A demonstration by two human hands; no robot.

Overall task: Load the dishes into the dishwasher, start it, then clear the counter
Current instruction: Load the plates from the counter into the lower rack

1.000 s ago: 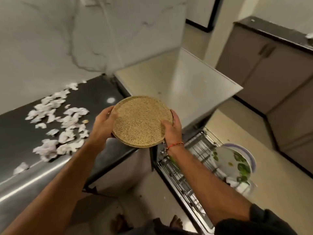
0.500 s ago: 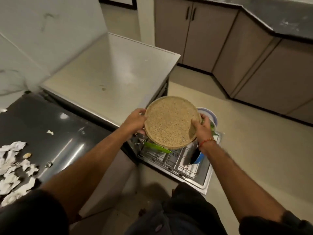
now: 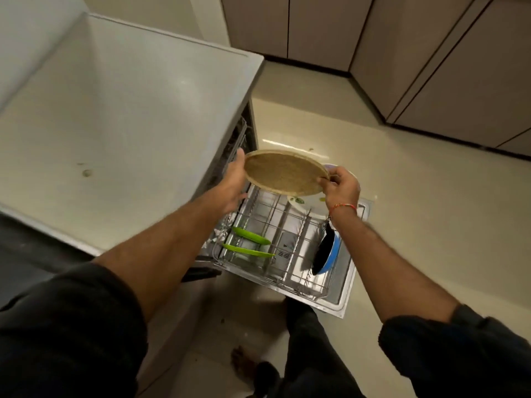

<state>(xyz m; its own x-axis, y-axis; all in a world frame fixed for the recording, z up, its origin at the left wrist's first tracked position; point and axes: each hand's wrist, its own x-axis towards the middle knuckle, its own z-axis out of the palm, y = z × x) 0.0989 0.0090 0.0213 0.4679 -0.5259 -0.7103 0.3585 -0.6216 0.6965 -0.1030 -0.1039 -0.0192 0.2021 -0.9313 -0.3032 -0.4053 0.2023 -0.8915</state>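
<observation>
The step in hand appears to be slotting the round speckled tan plate (image 3: pixel 283 175) into the lower rack (image 3: pixel 275 225) of the open dishwasher, which is pulled out over the door. To do it well, the person would likely tip the plate from its present near-flat tilt up onto its edge and lower it between two rows of tines in the bare middle of the rack, clear of the two green plates (image 3: pixel 250 244) standing at the left and the blue-and-black bowl (image 3: pixel 326 251) leaning at the right. The white plate with green marks (image 3: pixel 306 205) sits at the far end, directly under the tan plate, so the descent should come nearer to the body to avoid knocking it. The right hand (image 3: pixel 342 186) pinches the plate's right rim, fingers curled round the edge, thumb on top. The left hand (image 3: pixel 234 182) lies at the left rim with its fingers fairly straight, seemingly steadying or supporting it rather than gripping; motion blur makes the exact contact hard to tell. The plate hangs above the far end of the rack, beside the grey countertop (image 3: pixel 115 124), not yet touching any tine.
</observation>
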